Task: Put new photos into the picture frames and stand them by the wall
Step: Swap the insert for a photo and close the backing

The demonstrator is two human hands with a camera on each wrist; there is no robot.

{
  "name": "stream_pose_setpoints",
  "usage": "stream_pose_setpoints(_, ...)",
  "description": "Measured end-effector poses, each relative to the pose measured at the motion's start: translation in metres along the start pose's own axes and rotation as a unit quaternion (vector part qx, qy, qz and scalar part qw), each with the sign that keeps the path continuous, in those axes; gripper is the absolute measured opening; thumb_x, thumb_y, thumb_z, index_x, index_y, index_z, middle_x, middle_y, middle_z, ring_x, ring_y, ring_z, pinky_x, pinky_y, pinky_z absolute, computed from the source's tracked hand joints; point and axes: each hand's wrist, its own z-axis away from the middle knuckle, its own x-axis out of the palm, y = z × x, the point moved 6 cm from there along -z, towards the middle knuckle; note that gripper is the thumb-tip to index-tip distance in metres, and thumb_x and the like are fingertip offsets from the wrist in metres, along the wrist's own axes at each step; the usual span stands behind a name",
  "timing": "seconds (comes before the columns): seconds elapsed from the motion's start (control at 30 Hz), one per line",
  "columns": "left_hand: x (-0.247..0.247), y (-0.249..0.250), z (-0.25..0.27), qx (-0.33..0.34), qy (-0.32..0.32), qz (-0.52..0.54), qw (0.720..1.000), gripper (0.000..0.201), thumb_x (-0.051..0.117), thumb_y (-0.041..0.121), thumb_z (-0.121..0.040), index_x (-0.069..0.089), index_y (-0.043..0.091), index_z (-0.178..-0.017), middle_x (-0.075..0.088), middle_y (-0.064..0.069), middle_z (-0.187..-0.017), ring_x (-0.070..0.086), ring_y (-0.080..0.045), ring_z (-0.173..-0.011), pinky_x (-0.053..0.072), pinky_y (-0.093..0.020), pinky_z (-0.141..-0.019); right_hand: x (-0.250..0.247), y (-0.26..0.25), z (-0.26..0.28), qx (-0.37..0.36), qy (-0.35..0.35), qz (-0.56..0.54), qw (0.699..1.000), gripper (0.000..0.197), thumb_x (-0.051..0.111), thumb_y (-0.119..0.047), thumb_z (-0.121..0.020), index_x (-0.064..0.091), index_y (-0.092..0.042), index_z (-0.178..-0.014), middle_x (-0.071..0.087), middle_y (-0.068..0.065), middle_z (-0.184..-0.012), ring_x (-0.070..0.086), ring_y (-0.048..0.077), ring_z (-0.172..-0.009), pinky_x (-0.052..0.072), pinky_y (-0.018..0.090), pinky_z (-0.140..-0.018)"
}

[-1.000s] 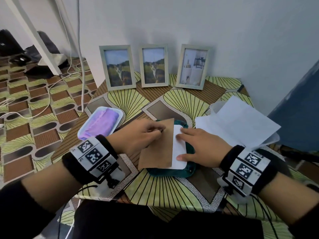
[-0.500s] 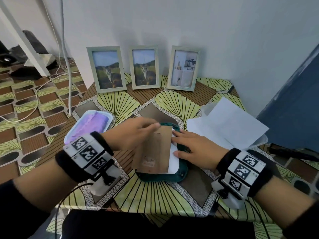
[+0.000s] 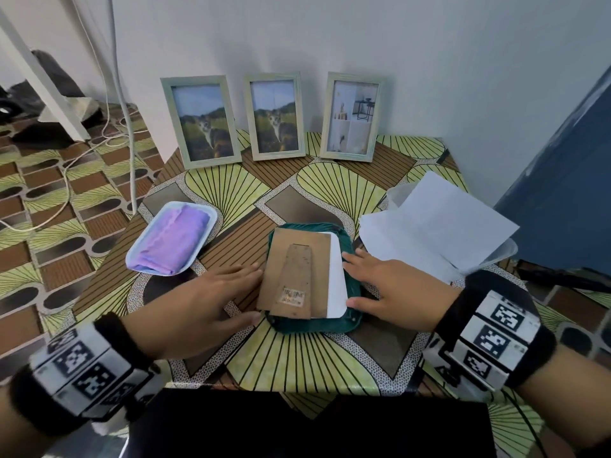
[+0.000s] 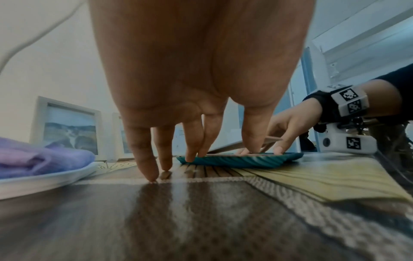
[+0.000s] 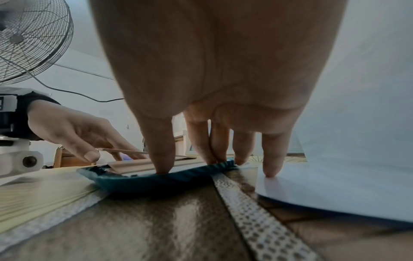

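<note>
A brown cardboard backing board (image 3: 294, 272), stand side up, lies flat over a white photo sheet (image 3: 337, 276) in a teal tray (image 3: 310, 325) mid-table. My left hand (image 3: 246, 294) is flat at the board's left edge, fingers straight, tips on the table and tray rim (image 4: 241, 159). My right hand (image 3: 360, 282) rests open at the tray's right side; its thumb (image 5: 161, 159) presses the white sheet. Three pale green frames stand against the wall: left (image 3: 201, 122) and middle (image 3: 276, 117) with the same animal photo, right (image 3: 352, 117) with an interior picture.
A white tray with a folded purple cloth (image 3: 172, 239) sits left of the teal tray. Loose white sheets (image 3: 436, 233) lie in a clear container at the right. A blue panel (image 3: 562, 180) borders the right side. Cables (image 3: 129, 133) hang at the table's back-left corner.
The backing board, held tilted by my left hand before, now lies flat on the white sheet. My left hand has let go and both hands have spread to the tray's sides.
</note>
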Motion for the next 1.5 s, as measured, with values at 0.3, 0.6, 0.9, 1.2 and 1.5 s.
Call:
stream_pose_setpoints(0.3, 0.009, 0.010, -0.004, -0.016, 0.023, -0.029, 0.999, 0.072, 0.038, 0.059, -0.097, 0.019, 0.023, -0.157, 0.013, 0.011, -0.162, 0.004, -0.008, -0.151, 0.007, -0.018, -0.119, 0.001, 0.000, 0.001, -0.003, -0.012, -0.008, 1.000, 0.070, 0.050, -0.043, -0.099, 0.016, -0.021, -0.156, 0.008, -0.005, -0.163, 0.008, 0.012, -0.150, 0.016, 0.031, -0.121)
stream_pose_setpoints(0.6, 0.006, 0.023, -0.009, -0.055, 0.041, -0.140, 0.988, 0.072, 0.030, 0.067, -0.092, 0.034, 0.026, -0.151, 0.022, 0.010, -0.162, 0.014, -0.014, -0.151, 0.028, -0.034, -0.116, 0.000, 0.000, 0.001, 0.001, -0.016, -0.011, 1.000, 0.072, 0.052, -0.043, -0.098, 0.015, -0.022, -0.156, 0.008, -0.007, -0.163, 0.009, 0.011, -0.149, 0.016, 0.027, -0.120)
stream_pose_setpoints(0.9, -0.003, 0.041, -0.023, -0.042, 0.015, -0.214, 0.976, 0.079, 0.013, 0.069, -0.080, 0.068, 0.025, -0.117, 0.056, 0.008, -0.136, 0.040, -0.017, -0.136, 0.038, -0.038, -0.105, 0.003, 0.001, -0.001, 0.005, -0.024, 0.017, 1.000, 0.072, 0.048, -0.046, -0.099, 0.013, -0.022, -0.156, 0.006, -0.008, -0.163, 0.008, 0.011, -0.150, 0.017, 0.030, -0.120)
stream_pose_setpoints(1.2, 0.001, 0.040, -0.023, -0.019, 0.010, -0.191, 0.981, 0.079, 0.025, 0.081, -0.080, 0.067, 0.025, -0.116, 0.057, 0.010, -0.134, 0.054, -0.014, -0.122, 0.041, -0.034, -0.096, 0.003, 0.000, -0.001, 0.002, -0.021, 0.004, 1.000, 0.071, 0.049, -0.042, -0.099, 0.012, -0.020, -0.156, 0.005, -0.006, -0.163, 0.007, 0.013, -0.150, 0.012, 0.026, -0.118)
stream_pose_setpoints(1.5, 0.004, 0.037, -0.025, -0.023, 0.026, -0.185, 0.982, 0.075, 0.015, 0.075, -0.080, 0.065, 0.031, -0.114, 0.061, 0.016, -0.121, 0.055, -0.006, -0.117, 0.037, -0.032, -0.103, -0.001, 0.000, -0.001, 0.008, -0.003, -0.032, 0.999, 0.067, 0.051, -0.043, -0.098, 0.021, -0.023, -0.154, 0.013, -0.007, -0.162, 0.013, 0.011, -0.149, 0.015, 0.027, -0.119)
